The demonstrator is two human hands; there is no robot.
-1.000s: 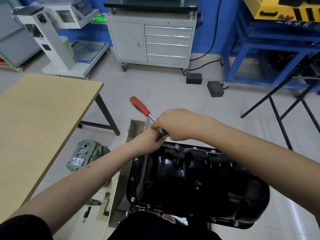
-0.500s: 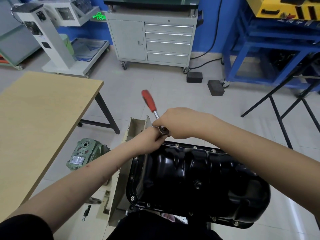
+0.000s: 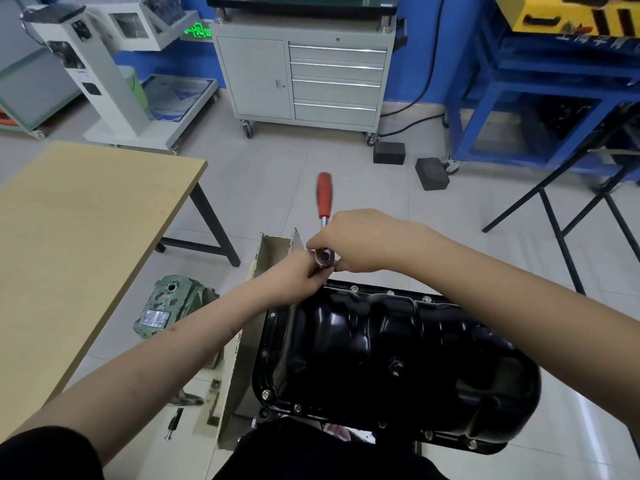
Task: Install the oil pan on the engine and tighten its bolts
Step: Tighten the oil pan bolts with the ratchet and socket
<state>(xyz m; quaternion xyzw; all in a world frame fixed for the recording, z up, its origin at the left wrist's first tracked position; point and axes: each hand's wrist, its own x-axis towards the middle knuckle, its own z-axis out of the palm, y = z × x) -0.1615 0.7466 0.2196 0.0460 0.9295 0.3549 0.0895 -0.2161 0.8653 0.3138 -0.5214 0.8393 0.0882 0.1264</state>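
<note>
Fingers (image 3: 313,244) of the right hand (image 3: 367,240) are curled around the head of the ratchet wrench (image 3: 325,216), with the shaft passing beneath the palm and the red handle pointing away from the body; the handle is blurred. Fingers of the left hand (image 3: 294,271) are closed around the socket or extension directly below the ratchet head; the exact grip is hidden by the hand itself.

The oil pan (image 3: 391,351), black and glossy, is seated sump-up on the engine, of which almost nothing is visible beneath it. The tool is applied at the far left corner of the flange. Bolts (image 3: 390,293) are seen fitted along the far, left and near edges. The step is judged to be run-down of the corner bolt, with final tightening not yet confirmed.

Risks noted:
- With the wrench held at its head rather than its handle, little torque can be applied; the bolt may be left under-tightened.
- Should the socket be tilted off the bolt head, slippage and rounding of the hexagon could result.
- If one corner is fully tightened before the rest, the flange may be distorted and the seal compromised.

A loose bolt (image 3: 173,424) is observed on the floor beside the wooden tabletop (image 3: 69,237).
</note>
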